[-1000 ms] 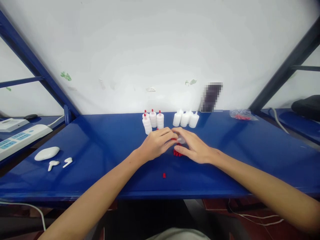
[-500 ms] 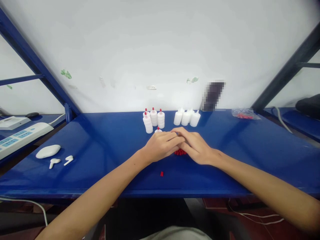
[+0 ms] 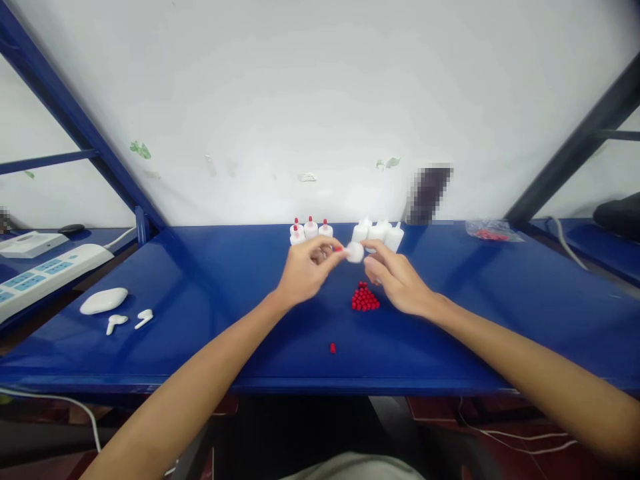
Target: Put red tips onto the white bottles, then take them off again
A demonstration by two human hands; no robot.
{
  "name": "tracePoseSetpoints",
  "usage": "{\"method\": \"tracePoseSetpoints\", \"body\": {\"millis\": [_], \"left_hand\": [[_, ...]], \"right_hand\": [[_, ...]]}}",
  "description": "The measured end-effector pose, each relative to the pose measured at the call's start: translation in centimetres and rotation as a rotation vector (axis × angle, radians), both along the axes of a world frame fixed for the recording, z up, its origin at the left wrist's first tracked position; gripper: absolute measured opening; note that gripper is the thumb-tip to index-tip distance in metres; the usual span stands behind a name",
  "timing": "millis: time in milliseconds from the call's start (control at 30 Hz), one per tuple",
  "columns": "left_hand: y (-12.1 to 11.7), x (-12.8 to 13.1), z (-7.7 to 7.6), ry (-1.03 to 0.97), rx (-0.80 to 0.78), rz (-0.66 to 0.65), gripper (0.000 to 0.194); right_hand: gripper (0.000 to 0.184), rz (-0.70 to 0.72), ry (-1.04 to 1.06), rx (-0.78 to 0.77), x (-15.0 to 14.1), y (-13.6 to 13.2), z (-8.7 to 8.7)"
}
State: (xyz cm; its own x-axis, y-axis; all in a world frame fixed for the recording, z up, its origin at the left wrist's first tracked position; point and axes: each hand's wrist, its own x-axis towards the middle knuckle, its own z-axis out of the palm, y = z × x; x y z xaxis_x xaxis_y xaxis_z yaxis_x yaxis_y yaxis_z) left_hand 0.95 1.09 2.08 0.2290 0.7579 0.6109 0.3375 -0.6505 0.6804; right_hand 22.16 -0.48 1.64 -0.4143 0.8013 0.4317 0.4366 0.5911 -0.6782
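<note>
My left hand (image 3: 311,265) is pinched on the red tip of a small white squeeze bottle (image 3: 355,253), which lies tilted with its body toward the right. My right hand (image 3: 396,275) is close by that bottle's right side, thumb and index finger apart; contact is hard to make out. Below the hands, several red caps (image 3: 365,298) stand in a tight triangular cluster on the blue table (image 3: 215,280). A single red cap (image 3: 333,348) lies nearer the front edge. Behind my left hand are several red-capped white bottles (image 3: 311,229), partly covered by it.
Several uncapped white bottles (image 3: 377,230) stand beyond my right hand. A clear bag with red pieces (image 3: 493,233) rests at the back right. On the left are a white earbud case (image 3: 104,301), two earbuds (image 3: 144,319) and a power strip (image 3: 55,270).
My hands were together over the red caps. Now they are apart and slightly higher, with a white bottle between them, and the cap cluster shows fully.
</note>
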Motion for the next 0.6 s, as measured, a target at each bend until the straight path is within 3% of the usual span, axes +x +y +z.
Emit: {"method": "tracePoseSetpoints", "body": {"millis": [67, 200, 400, 600], "left_hand": [[1.0, -1.2, 0.6, -0.065, -0.068, 0.100, 0.026], [2.1, -3.2, 1.2, 0.095, -0.047, 0.206, 0.026], [1.9, -3.4, 0.9, 0.350, 0.034, 0.156, 0.025], [1.7, -3.4, 0.8, 0.531, 0.027, 0.088, 0.031]], "right_hand": [[0.038, -0.055, 0.034, -0.039, 0.3, 0.4, -0.1], [0.036, -0.117, 0.094, -0.093, 0.6, 1.0, -0.3], [0.023, -0.173, 0.146, -0.145, 0.6, 1.2, -0.1], [0.024, -0.192, 0.169, -0.171, 1.1, 1.2, 0.4]]}}
